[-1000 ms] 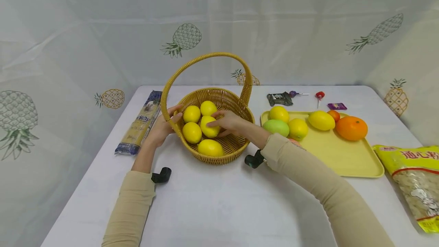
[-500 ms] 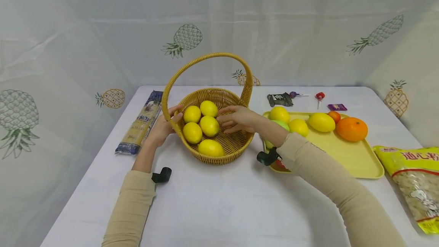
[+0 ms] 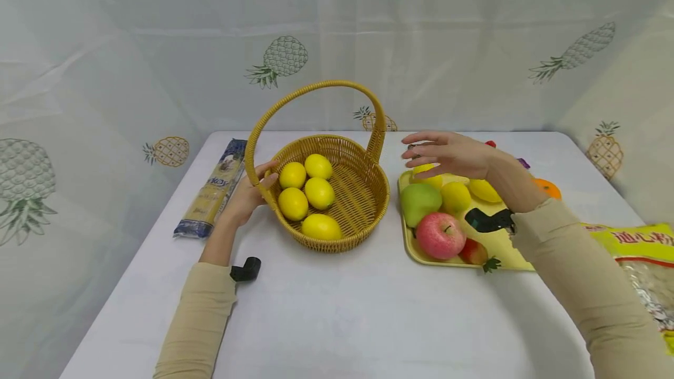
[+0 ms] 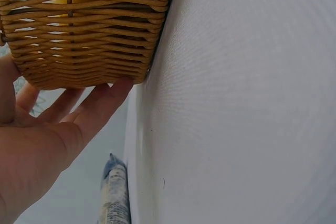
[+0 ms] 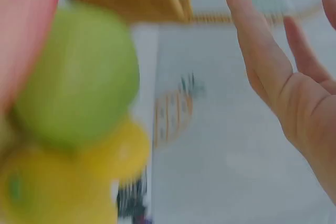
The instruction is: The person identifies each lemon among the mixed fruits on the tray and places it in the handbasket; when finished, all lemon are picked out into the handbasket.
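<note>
A woven basket (image 3: 351, 192) with a tall arched handle holds several lemons (image 3: 319, 193) on its left side. My left hand (image 3: 248, 195) grips the basket's left side by the handle's base; in the left wrist view its fingers (image 4: 100, 106) lie along the outside weave. My right hand (image 3: 455, 154) is in the air over the back of the yellow tray (image 3: 421, 259), fingers spread and holding nothing. Below it on the tray are a green pear (image 3: 419, 202), a pink apple (image 3: 440, 235), a lemon (image 3: 455, 196) and a strawberry-like fruit (image 3: 473, 251).
A long pasta packet (image 3: 213, 192) lies left of the basket. An orange (image 3: 547, 188) sits at the tray's right, partly hidden by my forearm. A yellow bag (image 3: 639, 244) lies at the right edge. A pineapple-print curtain (image 3: 326, 10) hangs behind the table.
My right hand has let go of a lemon in the basket, lifted out and moved right to above the tray. My left hand has stayed at the basket.
</note>
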Available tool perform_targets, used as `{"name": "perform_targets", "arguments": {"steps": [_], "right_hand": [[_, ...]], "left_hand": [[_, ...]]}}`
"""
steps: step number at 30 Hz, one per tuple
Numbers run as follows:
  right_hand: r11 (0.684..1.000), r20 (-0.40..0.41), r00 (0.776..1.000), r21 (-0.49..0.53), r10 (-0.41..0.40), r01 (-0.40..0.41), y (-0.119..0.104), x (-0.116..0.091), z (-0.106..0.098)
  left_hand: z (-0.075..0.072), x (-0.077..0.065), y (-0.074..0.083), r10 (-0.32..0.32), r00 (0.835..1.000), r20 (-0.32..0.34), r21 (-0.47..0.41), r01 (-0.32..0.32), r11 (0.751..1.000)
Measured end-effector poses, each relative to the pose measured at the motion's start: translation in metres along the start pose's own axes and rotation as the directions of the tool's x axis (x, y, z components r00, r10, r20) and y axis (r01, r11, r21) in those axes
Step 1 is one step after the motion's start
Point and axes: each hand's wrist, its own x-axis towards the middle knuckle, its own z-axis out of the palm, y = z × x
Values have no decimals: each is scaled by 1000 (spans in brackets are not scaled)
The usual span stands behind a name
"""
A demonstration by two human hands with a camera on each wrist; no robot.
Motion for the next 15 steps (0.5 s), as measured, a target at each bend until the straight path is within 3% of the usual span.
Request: {"name": "perform_targets", "arguments": {"steps": [5,10,15], "right_hand": [[998,-64,997,-42,-47,44,17,-36,-41],[993,-75,991,-58,-108,103,39,-63,-76],[991,-188,980,-127,-62,38,54,-79,-96]], "left_hand": [[2,-1,5,-2,1000,2,6,2,1000],[0,0,2,-4,1000,-6,14,4,1000],[1,-1,1,-5,1000,-8,22,5,1000]]}}
